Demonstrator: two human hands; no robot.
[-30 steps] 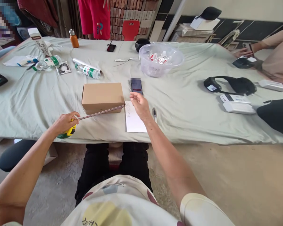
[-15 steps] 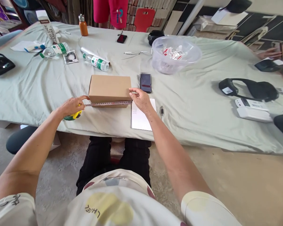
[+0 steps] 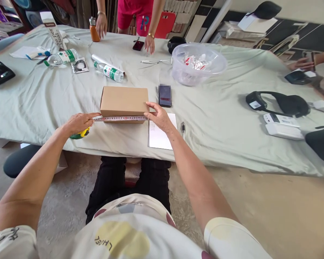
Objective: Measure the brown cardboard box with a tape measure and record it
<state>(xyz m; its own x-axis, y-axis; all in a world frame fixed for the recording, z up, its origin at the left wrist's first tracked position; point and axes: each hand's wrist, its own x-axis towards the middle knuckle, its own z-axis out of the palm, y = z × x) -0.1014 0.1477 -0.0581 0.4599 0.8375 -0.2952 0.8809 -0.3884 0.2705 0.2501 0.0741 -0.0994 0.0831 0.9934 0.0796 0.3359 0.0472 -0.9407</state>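
A brown cardboard box (image 3: pixel 125 99) lies on the cloth-covered table in front of me. The blade of a tape measure (image 3: pixel 82 133) runs along the box's near side. My left hand (image 3: pixel 79 123) is closed over the yellow and green tape case, its index finger stretched towards the box's left end. At the right end my right hand (image 3: pixel 158 116) pinches the blade's end against the box corner. Under my right hand lies a sheet of paper (image 3: pixel 162 138) with writing on it, and a pen (image 3: pixel 183 130) is to its right.
Beyond the box are a phone (image 3: pixel 165 95), a water bottle (image 3: pixel 109 71) and a clear plastic tub (image 3: pixel 198 68). Black headsets (image 3: pixel 278 103) lie at the right. Across the table a person in red shorts leans with both hands (image 3: pixel 149 44) near the tabletop; another person's hand is far right.
The person across the table has brought both hands down to the tabletop. My left index finger has straightened along the blade. The view has shifted slightly.
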